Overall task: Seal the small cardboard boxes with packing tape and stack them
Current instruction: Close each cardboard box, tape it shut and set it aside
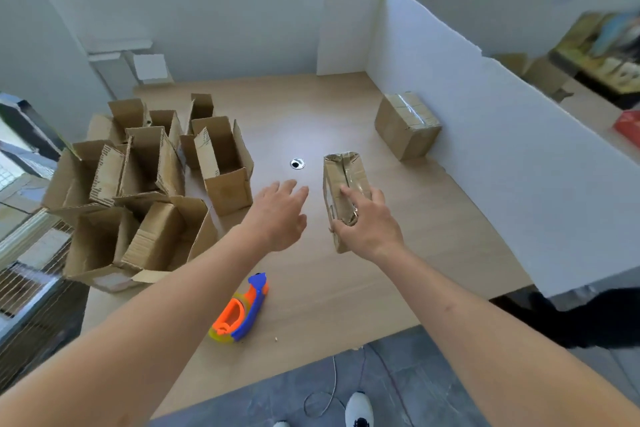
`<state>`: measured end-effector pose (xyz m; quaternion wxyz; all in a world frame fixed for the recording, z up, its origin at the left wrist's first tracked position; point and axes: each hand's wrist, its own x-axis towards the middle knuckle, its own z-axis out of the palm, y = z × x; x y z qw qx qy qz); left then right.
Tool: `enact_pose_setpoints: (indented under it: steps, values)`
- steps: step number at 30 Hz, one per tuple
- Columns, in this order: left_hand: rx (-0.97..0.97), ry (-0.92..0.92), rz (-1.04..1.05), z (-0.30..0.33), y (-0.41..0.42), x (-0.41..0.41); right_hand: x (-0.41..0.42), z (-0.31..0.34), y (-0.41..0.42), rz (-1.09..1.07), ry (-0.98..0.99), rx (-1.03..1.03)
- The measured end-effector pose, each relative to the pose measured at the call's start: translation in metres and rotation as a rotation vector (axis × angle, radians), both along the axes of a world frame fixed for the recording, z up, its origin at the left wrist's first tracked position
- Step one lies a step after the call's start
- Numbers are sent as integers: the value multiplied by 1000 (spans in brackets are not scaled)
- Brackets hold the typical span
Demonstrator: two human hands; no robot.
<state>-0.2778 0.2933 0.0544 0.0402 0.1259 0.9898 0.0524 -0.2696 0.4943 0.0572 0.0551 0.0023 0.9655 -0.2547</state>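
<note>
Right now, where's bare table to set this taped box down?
Free: between the sealed box by the white partition and the held box; also the near edge right of the tape dispenser. Crowded: the open boxes at left.

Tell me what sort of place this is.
Probably a makeshift packing station in an office or stockroom: a light wooden table fenced by white foam-board partitions, a cluster of open brown cardboard boxes, and an orange-and-blue tape dispenser.
</note>
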Motion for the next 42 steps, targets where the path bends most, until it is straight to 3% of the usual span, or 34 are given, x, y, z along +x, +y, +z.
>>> enact_pose_setpoints:
  steps: [10, 24, 32, 42]
  values:
    - [-39, 24, -94, 32, 97, -19, 6, 20, 97, -121, 39, -22]
    - [25, -3, -26, 36, 314, -39, -27, 14, 304, -59, 16, -31]
    - [8, -43, 14, 21, 356, -84, -77, -3, 347, -29, -27, -33]
    - [63, -91, 6, -19, 378, -200, -183, -43, 363, -36, -64, -55]
